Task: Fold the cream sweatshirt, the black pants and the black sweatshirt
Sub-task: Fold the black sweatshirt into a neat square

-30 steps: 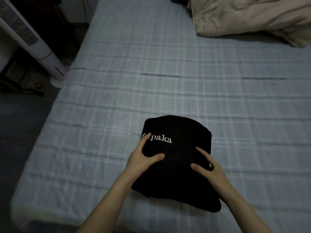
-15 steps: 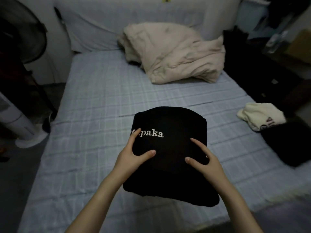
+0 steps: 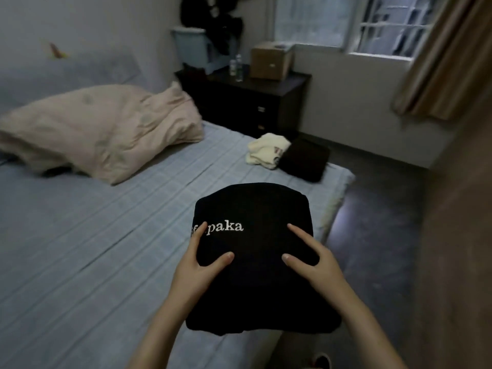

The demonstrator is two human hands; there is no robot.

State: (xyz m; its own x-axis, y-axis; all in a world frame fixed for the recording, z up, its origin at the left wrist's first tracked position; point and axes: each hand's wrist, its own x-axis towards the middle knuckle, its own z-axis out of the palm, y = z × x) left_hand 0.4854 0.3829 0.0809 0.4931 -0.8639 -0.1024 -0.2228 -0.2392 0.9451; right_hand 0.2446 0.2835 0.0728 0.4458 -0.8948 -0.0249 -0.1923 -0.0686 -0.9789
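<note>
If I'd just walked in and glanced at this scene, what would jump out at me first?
Most likely the folded black sweatshirt with white lettering, held up in the foreground by the left hand and right hand, one at each side. Beyond it, at the bed's far right corner, a folded cream sweatshirt lies against folded black pants. A rumpled beige duvet is heaped at the left.

A home bedroom: a bed (image 3: 93, 235) with a pale checked sheet fills the left; a rumpled beige duvet (image 3: 101, 134) lies at its far end; a dark dresser (image 3: 266, 102) stands beyond; a curtained window (image 3: 386, 22) sits far right.
</note>
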